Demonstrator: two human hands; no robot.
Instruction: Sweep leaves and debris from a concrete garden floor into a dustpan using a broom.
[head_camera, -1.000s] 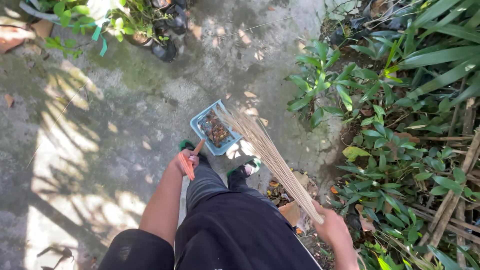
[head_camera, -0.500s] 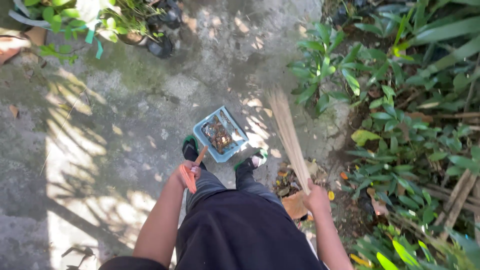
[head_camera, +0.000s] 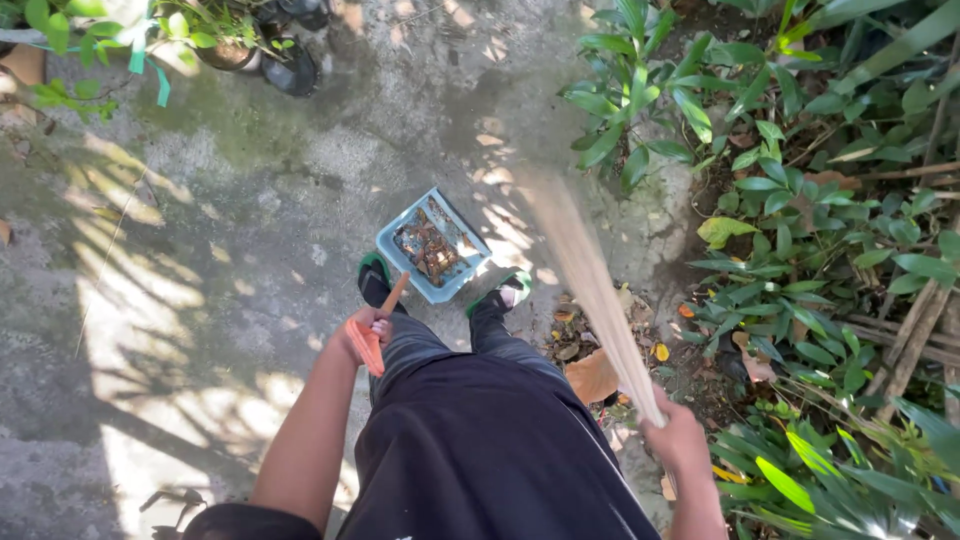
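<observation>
I stand on a concrete path and look down at my legs. My left hand (head_camera: 362, 335) grips the orange handle (head_camera: 385, 312) of a light blue dustpan (head_camera: 432, 246), which hangs low in front of my feet and holds brown dry leaves. My right hand (head_camera: 676, 436) holds a stick broom (head_camera: 585, 270); its pale bristles point up and away, blurred, over the path's right edge. Dry leaves (head_camera: 590, 375) lie on the ground beside my right foot (head_camera: 509, 290).
Green leafy plants (head_camera: 800, 220) fill the right side along the path. Potted plants and a dark pot (head_camera: 292, 66) stand at the top left. Bamboo sticks (head_camera: 915, 330) lie among the plants on the right. Mossy concrete (head_camera: 200, 230) spreads to the left.
The broom has swung from lying across the dustpan out to the right, toward the plants. The dustpan stayed in front of my feet, shifting slightly as I moved.
</observation>
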